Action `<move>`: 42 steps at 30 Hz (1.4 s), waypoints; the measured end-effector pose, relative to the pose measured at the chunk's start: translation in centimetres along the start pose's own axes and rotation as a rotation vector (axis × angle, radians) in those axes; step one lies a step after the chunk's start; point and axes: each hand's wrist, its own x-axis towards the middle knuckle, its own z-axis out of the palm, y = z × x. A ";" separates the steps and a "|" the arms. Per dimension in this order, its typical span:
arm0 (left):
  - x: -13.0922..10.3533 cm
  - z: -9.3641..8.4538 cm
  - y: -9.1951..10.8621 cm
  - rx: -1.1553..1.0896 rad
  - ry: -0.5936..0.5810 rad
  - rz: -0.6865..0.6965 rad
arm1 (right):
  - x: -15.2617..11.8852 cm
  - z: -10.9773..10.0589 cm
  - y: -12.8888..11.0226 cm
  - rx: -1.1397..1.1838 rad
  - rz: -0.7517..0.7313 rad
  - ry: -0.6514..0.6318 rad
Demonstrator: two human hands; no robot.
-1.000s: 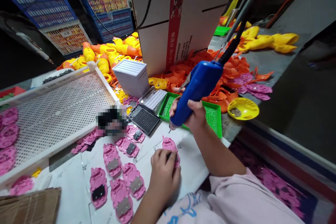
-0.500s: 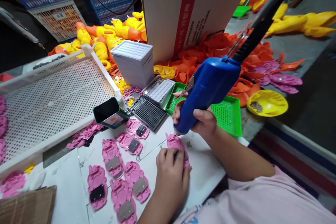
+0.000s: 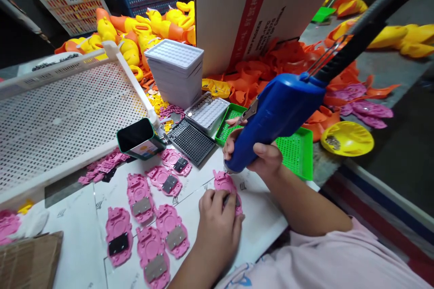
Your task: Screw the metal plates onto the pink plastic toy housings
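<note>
My right hand is wrapped round a blue electric screwdriver, which leans with its tip down and left. That tip meets the upper end of a pink plastic casing lying on the white work surface. Over the casing's lower part, my left hand presses it down with its fingers, hiding much of it. To the left lie several more pink casings, some with grey plates and some with black ones.
A dark green container, a black perforated tray and a green basket stand behind the casings. A large white perforated crate fills the left. A yellow bowl with small metal parts sits right. A cardboard box stands behind.
The camera view has shifted slightly, so the things on the table sit a little differently in the picture. Both hands keep their hold, with the screwdriver tip still at the casing's upper end.
</note>
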 end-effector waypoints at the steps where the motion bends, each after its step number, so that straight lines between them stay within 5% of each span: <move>1: 0.0 0.0 0.0 -0.004 0.000 -0.002 | 0.0 0.1 0.0 -0.009 -0.001 -0.013; 18: 0.2 0.5 -0.2 0.061 0.038 0.018 | 0.5 0.5 0.4 -0.055 0.041 -0.289; 21: 0.1 0.5 -0.6 0.075 0.045 0.041 | 2.4 -0.1 -1.8 -0.047 -0.129 -0.152; 25: -0.3 0.8 -1.2 0.085 0.022 0.064 | 6.3 -2.1 -4.8 -0.097 -0.456 0.220; 30: -0.6 1.5 -1.3 0.066 0.059 0.007 | 10.0 -4.9 -4.6 -0.159 -0.501 0.498; 42: -0.1 0.7 -0.7 0.073 0.094 0.056 | 10.8 -6.2 -3.2 -0.226 -0.449 0.529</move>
